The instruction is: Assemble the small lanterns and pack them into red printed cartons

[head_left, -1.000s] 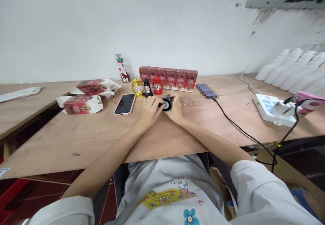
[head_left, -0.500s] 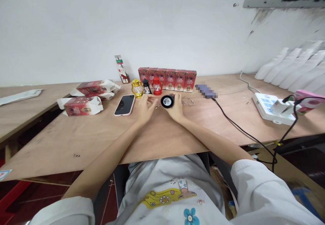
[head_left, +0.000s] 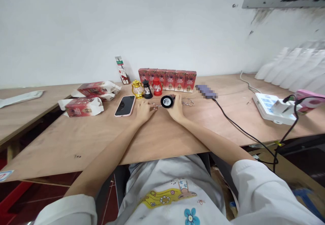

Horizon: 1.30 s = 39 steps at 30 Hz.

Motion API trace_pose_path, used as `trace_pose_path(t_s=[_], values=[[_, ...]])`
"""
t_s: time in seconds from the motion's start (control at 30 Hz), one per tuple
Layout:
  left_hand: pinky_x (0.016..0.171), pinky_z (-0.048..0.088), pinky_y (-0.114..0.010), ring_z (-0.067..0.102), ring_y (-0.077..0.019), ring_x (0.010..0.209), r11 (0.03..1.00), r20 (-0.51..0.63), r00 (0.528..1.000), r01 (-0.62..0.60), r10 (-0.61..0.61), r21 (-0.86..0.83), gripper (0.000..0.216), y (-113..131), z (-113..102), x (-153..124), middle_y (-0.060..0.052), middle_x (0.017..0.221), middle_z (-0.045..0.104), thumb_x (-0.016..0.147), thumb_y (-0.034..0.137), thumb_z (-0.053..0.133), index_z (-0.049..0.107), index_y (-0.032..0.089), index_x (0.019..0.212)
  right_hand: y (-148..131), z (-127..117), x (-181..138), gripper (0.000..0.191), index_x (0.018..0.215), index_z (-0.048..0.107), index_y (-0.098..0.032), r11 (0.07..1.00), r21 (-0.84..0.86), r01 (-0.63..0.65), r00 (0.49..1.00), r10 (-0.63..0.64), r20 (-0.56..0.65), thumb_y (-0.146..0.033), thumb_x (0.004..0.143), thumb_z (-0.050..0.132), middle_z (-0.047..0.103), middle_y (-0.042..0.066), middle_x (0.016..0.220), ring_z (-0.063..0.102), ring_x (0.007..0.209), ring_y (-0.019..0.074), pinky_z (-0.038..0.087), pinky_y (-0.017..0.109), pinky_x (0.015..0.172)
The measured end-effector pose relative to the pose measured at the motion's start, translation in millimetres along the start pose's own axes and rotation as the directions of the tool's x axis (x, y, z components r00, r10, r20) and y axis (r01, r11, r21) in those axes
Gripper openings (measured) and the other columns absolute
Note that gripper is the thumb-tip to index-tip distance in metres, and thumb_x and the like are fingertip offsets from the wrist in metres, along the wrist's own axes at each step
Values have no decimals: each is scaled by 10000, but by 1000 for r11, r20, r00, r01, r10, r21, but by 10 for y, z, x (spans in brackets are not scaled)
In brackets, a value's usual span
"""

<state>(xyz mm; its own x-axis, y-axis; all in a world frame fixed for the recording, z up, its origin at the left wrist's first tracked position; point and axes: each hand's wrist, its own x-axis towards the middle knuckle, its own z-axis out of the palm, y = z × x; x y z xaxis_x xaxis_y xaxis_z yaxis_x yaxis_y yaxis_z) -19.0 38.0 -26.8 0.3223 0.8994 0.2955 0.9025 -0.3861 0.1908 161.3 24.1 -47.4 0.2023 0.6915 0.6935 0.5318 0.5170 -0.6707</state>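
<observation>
My right hand [head_left: 177, 109] is wrapped round a small black lantern [head_left: 167, 101] lying on its side, its round base turned toward me. My left hand [head_left: 144, 110] rests on the wooden table [head_left: 76, 140] just left of it, fingertips pinched at some tiny metal parts [head_left: 157, 106]. Behind stand three upright mini lanterns: gold [head_left: 137, 89], black [head_left: 147, 89] and red [head_left: 157, 86]. A row of red boxes [head_left: 167, 79] lines the wall.
A phone in a pink case [head_left: 125, 105] lies left of my hands. Open red-and-white cartons [head_left: 83, 106] sit further left. A dark cable [head_left: 238, 127] runs right to a white power strip [head_left: 269, 108]. Wire bits [head_left: 188, 102] lie beside the lantern.
My left hand has come off the lantern's base and dropped to the table by the small metal parts. My right hand still holds the lantern, base now uncovered.
</observation>
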Motion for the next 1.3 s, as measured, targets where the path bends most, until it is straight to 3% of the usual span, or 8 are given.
trace_pose_path(t_s=[0.23,0.37,0.43,0.5,0.6,0.73,0.83,1.3], values=[[848,384,-422,529,-312,1090,1000,-14,1000,4,-4,-9,155,5,24,10,-95,1063,654,872,288,586,716,220,923,4,5,-14,472,1063,428,-230,1000,12,3,1000,-3,25,-268,686,709,503,84,1117,567,989,235,505,421,860],[827,393,-399,576,-273,996,994,-188,982,-44,24,-104,81,8,17,0,-69,951,691,852,235,621,693,207,827,0,0,-12,473,1067,426,-226,1000,3,-9,1000,9,27,-269,688,706,505,91,1126,566,1010,244,503,429,867],[814,409,-375,592,-230,897,977,-387,922,-81,-2,-198,85,43,-26,-25,-53,893,703,868,238,618,682,198,828,-6,-3,-11,463,1072,430,-226,1000,-11,-18,999,18,29,-274,697,697,503,93,1131,567,1020,249,501,438,872],[808,420,-358,587,-202,834,956,-578,815,-148,-27,-253,119,117,-88,-72,-39,859,710,893,275,603,681,197,849,-10,-5,-13,454,1072,436,-225,1000,-20,-18,999,18,35,-274,702,695,503,94,1133,569,1022,253,503,443,873],[789,421,-345,576,-184,814,937,-711,702,-270,35,-220,164,277,-169,-167,-22,847,724,913,326,585,687,210,857,-10,-4,-21,453,1076,438,-222,1000,-22,6,999,-5,45,-271,708,699,504,94,1130,573,1010,254,509,448,870],[759,418,-339,562,-174,796,905,-697,689,-402,200,-138,162,434,-176,-245,-14,849,743,921,317,578,691,213,871,-2,2,-30,432,1087,434,-222,998,-11,63,997,-63,46,-289,739,680,504,94,1121,565,1023,251,516,440,865],[753,404,-353,563,-179,800,909,-664,699,-411,266,-69,147,438,-126,-232,-21,856,745,918,291,582,701,217,875,-2,8,-39,407,1090,431,-213,995,-5,100,994,-99,52,-287,758,655,502,97,1104,565,995,239,518,422,854],[753,384,-351,533,-183,816,926,-683,690,-373,239,-54,129,348,-12,-175,-21,824,679,895,303,615,689,224,826,-55,16,-79,386,1097,426,-217,992,2,123,989,-122,79,-329,785,624,506,100,1106,556,999,239,511,412,849]])
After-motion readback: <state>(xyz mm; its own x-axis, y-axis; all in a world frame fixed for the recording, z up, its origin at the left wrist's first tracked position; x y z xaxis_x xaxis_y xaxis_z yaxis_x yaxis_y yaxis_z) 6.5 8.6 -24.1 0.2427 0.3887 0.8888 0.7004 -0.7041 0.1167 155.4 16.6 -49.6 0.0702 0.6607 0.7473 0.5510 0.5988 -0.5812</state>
